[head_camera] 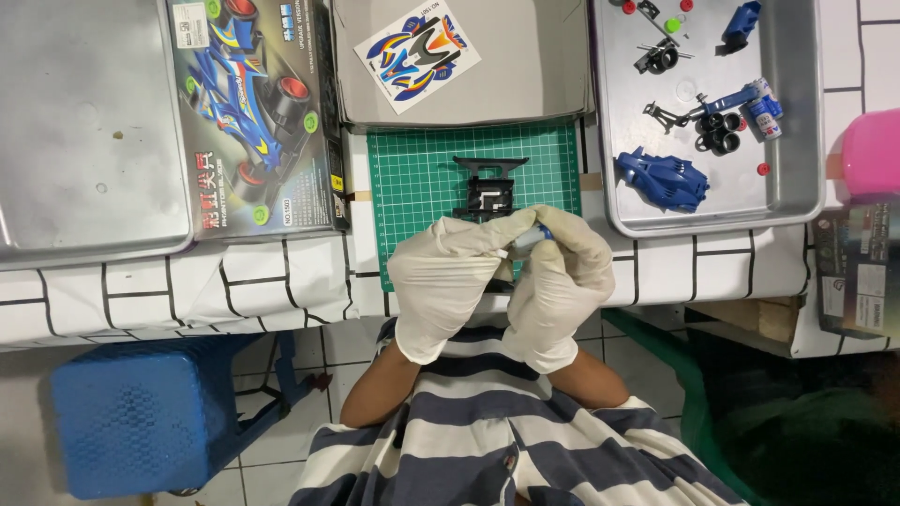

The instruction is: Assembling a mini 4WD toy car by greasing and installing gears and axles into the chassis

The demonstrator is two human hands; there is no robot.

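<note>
A tray of blue car parts sits right of the green mat. On the mat's near edge, the black chassis is half hidden behind gloved hands. Left hand and right hand pinch a small blue piece, mostly covered.

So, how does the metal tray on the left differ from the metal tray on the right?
The left metal tray looks bare apart from a few small specks, while the right metal tray holds a blue car body shell, black tyres and other small parts. The left tray is cut off by the picture's edge; the right tray shows its whole width. Both are grey, rectangular and rest on the tile-patterned table cover.
</note>
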